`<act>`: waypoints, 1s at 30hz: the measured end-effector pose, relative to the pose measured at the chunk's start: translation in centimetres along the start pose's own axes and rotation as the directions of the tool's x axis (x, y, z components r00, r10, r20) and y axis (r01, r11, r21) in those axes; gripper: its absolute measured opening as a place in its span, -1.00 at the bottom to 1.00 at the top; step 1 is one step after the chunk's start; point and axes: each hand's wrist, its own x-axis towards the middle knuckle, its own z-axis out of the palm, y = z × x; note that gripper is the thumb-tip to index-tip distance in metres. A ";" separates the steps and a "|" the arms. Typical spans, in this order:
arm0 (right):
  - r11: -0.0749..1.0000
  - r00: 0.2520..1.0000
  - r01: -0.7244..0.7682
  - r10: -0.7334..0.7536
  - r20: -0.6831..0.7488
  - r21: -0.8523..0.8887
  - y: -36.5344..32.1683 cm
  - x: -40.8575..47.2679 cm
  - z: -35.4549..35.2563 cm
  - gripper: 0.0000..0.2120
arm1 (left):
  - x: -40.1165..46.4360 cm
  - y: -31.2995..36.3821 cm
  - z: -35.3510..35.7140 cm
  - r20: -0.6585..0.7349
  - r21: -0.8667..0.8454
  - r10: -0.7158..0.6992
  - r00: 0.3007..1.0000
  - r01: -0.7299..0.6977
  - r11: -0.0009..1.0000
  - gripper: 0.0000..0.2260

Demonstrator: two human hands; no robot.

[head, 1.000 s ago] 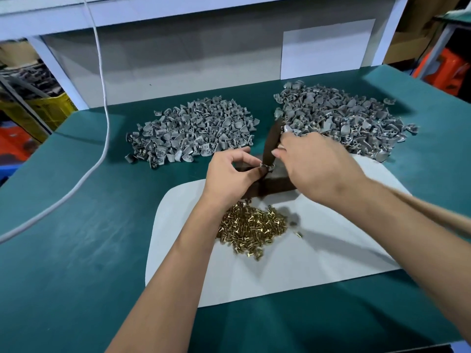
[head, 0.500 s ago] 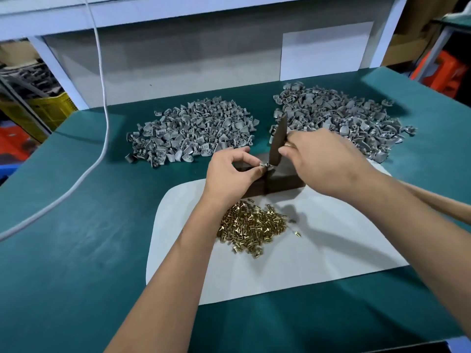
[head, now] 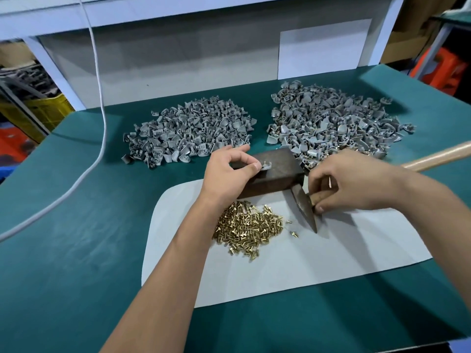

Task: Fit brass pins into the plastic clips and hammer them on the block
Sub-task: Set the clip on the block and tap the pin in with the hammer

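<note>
- Hammer (head: 304, 208) now lowered from its raised pose of half a second ago: dark head lying on the white mat (head: 356, 240) at right of centre, wedge tip pointing toward the lower edge of the frame, wooden handle running off to the right edge.
- Right hand (head: 354, 182) curled round the handle just behind the head, fingertips down at the mat; held low, not poised for a blow.
- Left hand (head: 229, 171) at the left end of the dark block (head: 275, 169), thumb and forefinger pinching one grey plastic clip (head: 265, 165) on the block's top face; other fingers loosely spread.
- No longer any tool above the clip, so striking on this piece judged finished; pin inside the clip too small to confirm.
- Brass pins (head: 247, 230) heaped on the mat just below the block, a few strays lying toward the hammer head.
- Two grey clip piles on the green table (head: 63, 250): left pile (head: 191, 128) at upper centre, right pile (head: 336, 123) at upper right, brass specks showing in the right one.
- Likely next: clip off the block and onto a pile, probably the right one, then a fresh clip and pin.
</note>
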 end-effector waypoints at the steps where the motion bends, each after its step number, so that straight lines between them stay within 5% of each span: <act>1: 1.000 1.000 -0.011 0.011 0.000 -0.001 0.1 0.0 0.0 -0.84 | 0.0 0.0 0.0 0.000 0.000 0.000 1.000 0.000 1.000 -0.85; 8: 0.993 0.945 0.028 0.010 -0.326 0.114 -1.2 1.9 -0.1 -0.88 | -0.2 0.3 0.1 0.023 -0.007 0.044 0.999 -0.044 0.999 -0.82; 11: 0.995 0.930 0.086 -0.061 -0.361 0.053 -2.8 3.3 1.3 -0.70 | -0.2 0.4 0.2 0.027 -0.011 0.072 0.997 -0.072 0.997 -0.79; 15: 0.988 0.878 0.148 -0.109 -0.465 0.047 -3.5 4.0 1.9 -0.80 | 0.0 0.2 0.2 0.030 -0.055 0.095 0.995 -0.094 0.994 -0.81; 19: 0.996 0.851 -0.080 0.084 -0.518 0.030 -2.1 4.4 1.3 -0.75 | 0.6 -0.5 0.1 -0.228 -0.151 0.002 0.974 -0.037 0.988 -0.89; 23: 0.938 0.781 -0.324 0.337 -0.526 0.119 -0.3 5.0 0.0 -0.73 | 1.6 -1.5 -1.1 -0.485 -0.322 -0.136 0.864 -0.032 0.946 -0.84; 26: 0.930 0.752 -0.336 0.360 -0.552 0.150 -0.9 6.2 -0.9 -0.76 | 2.3 -2.1 -1.9 -0.585 -0.376 -0.220 0.781 -0.021 0.927 -0.88; 30: 0.972 0.876 -0.215 0.233 -0.421 0.092 -3.9 10.0 -1.5 -0.85 | 2.6 -2.8 -2.5 -0.610 -0.371 -0.263 0.747 0.023 0.928 -0.87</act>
